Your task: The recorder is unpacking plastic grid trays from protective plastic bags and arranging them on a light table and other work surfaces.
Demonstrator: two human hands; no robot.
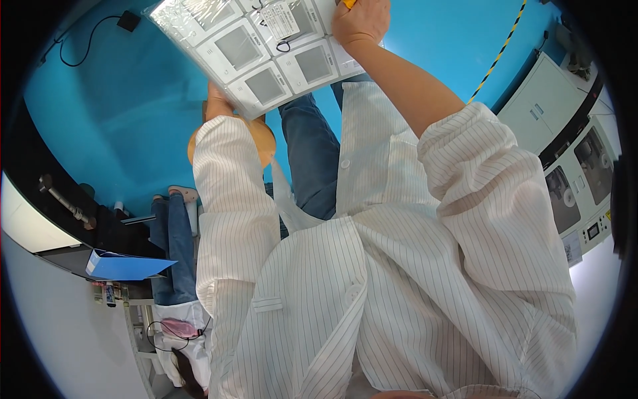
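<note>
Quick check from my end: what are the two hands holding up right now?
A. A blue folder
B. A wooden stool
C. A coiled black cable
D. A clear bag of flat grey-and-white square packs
D: the left hand grips the lower edge of the clear bag and the right hand its right side; the blue folder lies apart on a bench.

1. The right hand [361,21] rests on top of a clear plastic tray of grey squares [256,50].
2. The left hand [216,103] supports the tray from below.
3. A round wooden stool [262,136] stands on the blue floor [126,106].
4. Another person in jeans [174,246] sits at the left.
</note>
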